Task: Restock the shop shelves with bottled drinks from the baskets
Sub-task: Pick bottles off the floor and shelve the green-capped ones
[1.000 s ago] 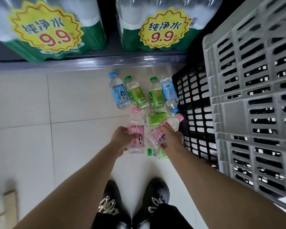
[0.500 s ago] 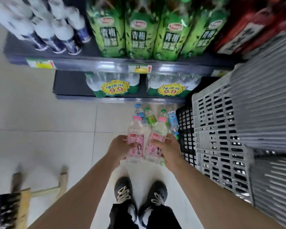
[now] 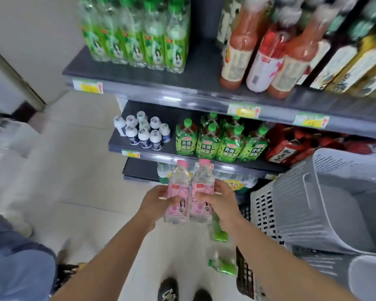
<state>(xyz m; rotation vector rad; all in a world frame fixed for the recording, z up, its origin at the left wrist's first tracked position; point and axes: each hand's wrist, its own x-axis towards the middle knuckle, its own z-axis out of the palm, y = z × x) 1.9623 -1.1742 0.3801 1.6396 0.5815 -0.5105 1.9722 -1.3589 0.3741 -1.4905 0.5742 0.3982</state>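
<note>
Gripping 1 pink-capped bottle (image 3: 178,193) in the left hand (image 3: 157,202) and a twin bottle (image 3: 202,192) in the right hand (image 3: 223,204), both upright before the shelf (image 3: 172,152), the person should, I reckon, seat each label-outward in a bare gap.

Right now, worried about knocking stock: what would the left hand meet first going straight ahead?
The left hand, pink bottle leading, would likely meet the front edge of the shelf holding green tea bottles; depth is unclear.
</note>
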